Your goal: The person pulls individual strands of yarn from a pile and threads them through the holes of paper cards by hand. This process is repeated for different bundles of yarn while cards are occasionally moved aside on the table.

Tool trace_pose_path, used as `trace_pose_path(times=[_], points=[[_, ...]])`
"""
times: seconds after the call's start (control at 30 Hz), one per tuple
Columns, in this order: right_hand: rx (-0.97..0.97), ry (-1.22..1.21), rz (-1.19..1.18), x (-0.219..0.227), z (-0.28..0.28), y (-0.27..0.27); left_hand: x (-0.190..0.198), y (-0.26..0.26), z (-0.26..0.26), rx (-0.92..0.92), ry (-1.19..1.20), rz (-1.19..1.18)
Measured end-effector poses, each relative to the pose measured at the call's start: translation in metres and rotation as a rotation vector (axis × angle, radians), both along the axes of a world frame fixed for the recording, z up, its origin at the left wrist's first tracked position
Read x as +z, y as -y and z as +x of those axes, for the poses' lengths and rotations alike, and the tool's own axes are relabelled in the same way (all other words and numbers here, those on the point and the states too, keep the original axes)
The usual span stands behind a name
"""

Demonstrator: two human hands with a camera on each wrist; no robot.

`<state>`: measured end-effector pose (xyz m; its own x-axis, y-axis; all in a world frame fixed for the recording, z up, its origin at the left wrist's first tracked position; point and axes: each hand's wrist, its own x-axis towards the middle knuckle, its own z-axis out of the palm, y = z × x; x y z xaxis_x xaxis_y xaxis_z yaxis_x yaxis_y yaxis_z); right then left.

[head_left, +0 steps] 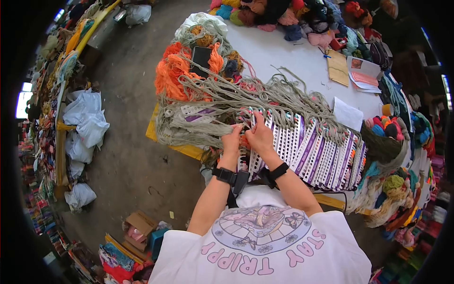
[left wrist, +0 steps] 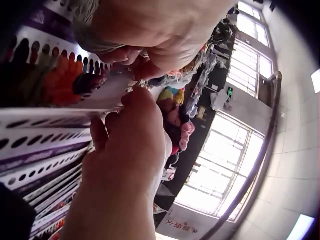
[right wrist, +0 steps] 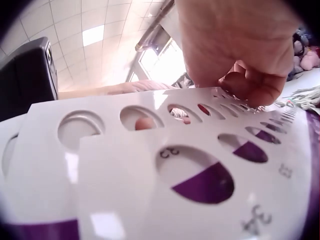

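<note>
My left hand pinches a bundle of grey-green thread near the end of a row of punched white-and-purple thread cards. My right hand is right beside it, its curled fingers pinching thread at a card's holed edge. In the left wrist view the fingertips of the left hand and right hand meet by the card edge. A card numbered 34 fills the front of the right wrist view, with the right hand curled over its far end. The pinched strand itself is mostly hidden by fingers.
Long grey-green skeins lie across the cards. Orange yarn and a black phone-like box sit at the back left. Papers and yarn balls are on the right. White bags hang at the left shelf.
</note>
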<state>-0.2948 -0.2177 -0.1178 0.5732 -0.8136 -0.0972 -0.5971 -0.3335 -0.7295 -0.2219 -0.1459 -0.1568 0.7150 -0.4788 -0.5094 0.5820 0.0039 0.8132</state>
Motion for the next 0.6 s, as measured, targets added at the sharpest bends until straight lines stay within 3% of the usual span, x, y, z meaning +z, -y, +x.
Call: trace_pose_path(times=[0.07, 0.1, 0.2, 0.23, 0.33, 0.37, 0.47, 0.6], points=[[0.058, -0.048, 0.003, 0.002, 0.001, -0.002, -0.020, -0.005, 0.003, -0.032, 0.298, 0.022], [0.085, -0.057, -0.004, 0.004, 0.002, -0.005, -0.005, -0.008, 0.006, -0.177, 0.531, 0.225], [0.122, -0.046, -0.006, 0.002, 0.001, -0.007, -0.012, -0.007, 0.013, -0.283, 0.620, 0.294], [0.098, -0.032, 0.022, -0.001, 0.000, -0.003, -0.015, -0.005, 0.017, -0.175, 0.590, 0.109], [0.039, -0.076, 0.036, -0.001, 0.000, 0.002, 0.001, -0.017, 0.031, 0.024, -0.052, 0.177], [0.030, -0.079, 0.025, -0.005, -0.002, 0.004, -0.007, -0.028, 0.040, 0.058, -0.200, -0.044], [0.033, -0.082, -0.001, -0.002, -0.004, 0.008, 0.044, -0.054, 0.063, 0.189, -0.405, -0.277], [0.090, -0.084, -0.030, -0.006, -0.003, 0.001, 0.118, -0.106, 0.108, -0.058, -0.170, -0.326]])
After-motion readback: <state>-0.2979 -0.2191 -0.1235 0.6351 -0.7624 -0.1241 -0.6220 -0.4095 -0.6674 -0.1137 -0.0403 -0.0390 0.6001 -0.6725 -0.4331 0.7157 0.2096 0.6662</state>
